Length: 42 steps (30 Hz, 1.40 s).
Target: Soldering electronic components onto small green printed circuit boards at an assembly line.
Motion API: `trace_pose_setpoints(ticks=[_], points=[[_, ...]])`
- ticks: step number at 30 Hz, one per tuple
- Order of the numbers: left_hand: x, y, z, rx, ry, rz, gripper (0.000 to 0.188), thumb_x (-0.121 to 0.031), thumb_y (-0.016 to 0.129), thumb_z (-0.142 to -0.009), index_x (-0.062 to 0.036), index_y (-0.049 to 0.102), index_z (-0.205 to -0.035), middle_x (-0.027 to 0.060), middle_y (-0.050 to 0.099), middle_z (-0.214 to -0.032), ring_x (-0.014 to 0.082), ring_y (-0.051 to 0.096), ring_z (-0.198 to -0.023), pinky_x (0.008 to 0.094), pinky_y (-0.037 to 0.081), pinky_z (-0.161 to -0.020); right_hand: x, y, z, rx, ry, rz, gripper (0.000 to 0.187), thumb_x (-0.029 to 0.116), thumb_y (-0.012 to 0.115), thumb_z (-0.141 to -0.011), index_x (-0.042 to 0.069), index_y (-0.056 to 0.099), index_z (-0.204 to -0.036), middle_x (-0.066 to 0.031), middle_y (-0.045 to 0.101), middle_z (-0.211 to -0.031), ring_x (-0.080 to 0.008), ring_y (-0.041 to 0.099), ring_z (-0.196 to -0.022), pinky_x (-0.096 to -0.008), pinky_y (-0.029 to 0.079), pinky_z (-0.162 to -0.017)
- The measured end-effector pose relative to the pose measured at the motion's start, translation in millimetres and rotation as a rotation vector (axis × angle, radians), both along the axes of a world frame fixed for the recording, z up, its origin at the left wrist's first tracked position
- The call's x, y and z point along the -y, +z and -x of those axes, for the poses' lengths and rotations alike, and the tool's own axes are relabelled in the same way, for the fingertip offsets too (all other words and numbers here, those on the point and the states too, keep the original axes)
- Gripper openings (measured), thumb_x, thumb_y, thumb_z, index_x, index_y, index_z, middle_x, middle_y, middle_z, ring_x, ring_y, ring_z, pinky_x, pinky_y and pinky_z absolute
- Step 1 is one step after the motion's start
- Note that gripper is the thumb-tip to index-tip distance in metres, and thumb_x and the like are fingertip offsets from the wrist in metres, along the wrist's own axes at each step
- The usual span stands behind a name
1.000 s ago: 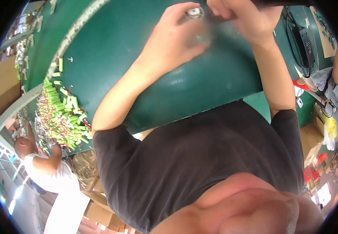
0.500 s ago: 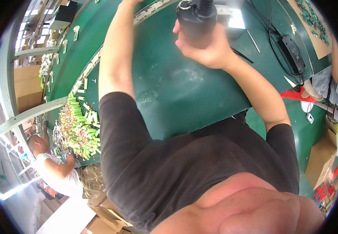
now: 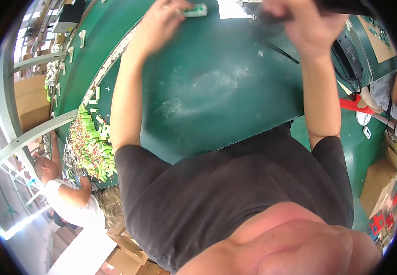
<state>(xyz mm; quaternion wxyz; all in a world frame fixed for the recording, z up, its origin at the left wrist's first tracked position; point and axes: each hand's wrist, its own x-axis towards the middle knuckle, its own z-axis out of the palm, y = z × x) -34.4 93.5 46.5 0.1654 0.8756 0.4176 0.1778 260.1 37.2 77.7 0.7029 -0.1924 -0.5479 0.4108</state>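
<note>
My left hand [image 3: 161,25], partly blurred, is at the upper edge of the green table. Its fingers are closed on the near end of a small green circuit board with a pale rim [image 3: 197,10]. At the upper right, my right hand [image 3: 310,30] is wrapped round a black electric screwdriver [image 3: 347,5], which is tilted sideways and cut off by the top of the picture. Motion smears its fingers. Between the hands, a bright white sheet-like patch [image 3: 232,9] lies beside a metal piece, partly cropped.
A heap of green cylindrical cells with red wires [image 3: 90,146] lies at the left. A black power adapter [image 3: 347,57] with cables is at the right. Beyond it are green boards on cardboard [image 3: 379,43]. A co-worker [image 3: 70,192] in white is at the far left.
My left hand has come back into view with the small circuit board. My right hand has moved right, and the electric screwdriver has swung from upright to sideways.
</note>
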Motion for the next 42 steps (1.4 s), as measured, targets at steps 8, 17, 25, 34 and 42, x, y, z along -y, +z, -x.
trace_pose_setpoints(ticks=[8,17,25,34,42], points=[[103,-31,-51,-0.026,-0.277,-0.244,0.038,0.010,0.066,-0.077,-0.0148,0.073,-0.105,0.0054,0.060,-0.139,0.0323,0.055,-0.132,0.0423,0.054,-0.104,-28,19,13,0.107,-0.030,-0.116,0.020,0.002,0.071,-0.094,0.001,0.059,-0.110,-0.0023,0.060,-0.073,-0.0088,0.055,-0.053,-0.0249,0.046,-0.053],[97,-49,-56,0.289,-0.345,-0.542,0.031,-0.020,0.088,-0.076,-0.0051,0.069,-0.096,0.0262,0.047,-0.150,0.0486,0.047,-0.135,0.0494,0.045,-0.109,11,0,31,0.122,0.249,0.161,0.029,-0.001,0.059,-0.094,-0.002,0.053,-0.122,-0.0026,0.050,-0.067,-0.0112,0.048,-0.046,-0.0279,0.042,-0.048],[100,-57,-47,0.343,-0.297,-0.204,0.029,-0.014,0.087,-0.075,-0.0031,0.070,-0.097,0.0264,0.049,-0.143,0.0467,0.050,-0.132,0.0492,0.046,-0.108,17,-21,79,-0.838,0.740,0.264,0.034,-0.002,0.059,-0.093,-0.002,0.050,-0.125,-0.0040,0.056,-0.072,-0.0091,0.049,-0.049,-0.0253,0.043,-0.051],[106,-57,-43,0.356,-0.273,-0.172,0.026,-0.015,0.087,-0.076,-0.0037,0.073,-0.094,0.0244,0.052,-0.136,0.0440,0.052,-0.128,0.0482,0.046,-0.106,14,-31,77,-0.651,0.740,0.508,0.030,-0.005,0.062,-0.092,-0.003,0.053,-0.121,-0.0029,0.059,-0.074,-0.0081,0.050,-0.052,-0.0242,0.042,-0.052],[105,-50,-50,0.440,-0.261,-0.159,0.026,-0.017,0.087,-0.076,-0.0053,0.075,-0.095,0.0215,0.056,-0.130,0.0418,0.055,-0.123,0.0477,0.047,-0.104,8,-32,63,0.264,0.385,0.185,0.021,-0.001,0.071,-0.090,0.002,0.062,-0.108,0.0001,0.063,-0.077,-0.0042,0.054,-0.055,-0.0224,0.041,-0.051]])
